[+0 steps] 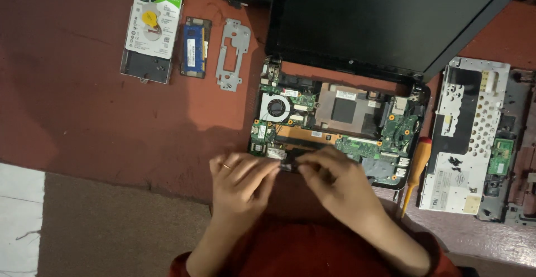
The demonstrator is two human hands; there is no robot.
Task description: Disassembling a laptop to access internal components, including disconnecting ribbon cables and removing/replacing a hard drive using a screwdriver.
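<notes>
An opened laptop base [335,126] lies on a reddish floor with its green circuit board, round fan [276,108] and copper-coloured heat plate bare. Its dark lid [385,20] is folded back beyond it. My left hand [241,177] and my right hand [332,179] meet at the base's near left edge. Their fingertips pinch a small dark part [288,166] together there. The part is mostly hidden by my fingers. A ring sits on a finger of my left hand.
At the far left lie a hard drive in its metal bracket [151,31], a blue memory module [195,47] and a grey metal bracket [232,54]. An orange-handled screwdriver [416,171] lies right of the base, then a removed metal keyboard tray [466,135].
</notes>
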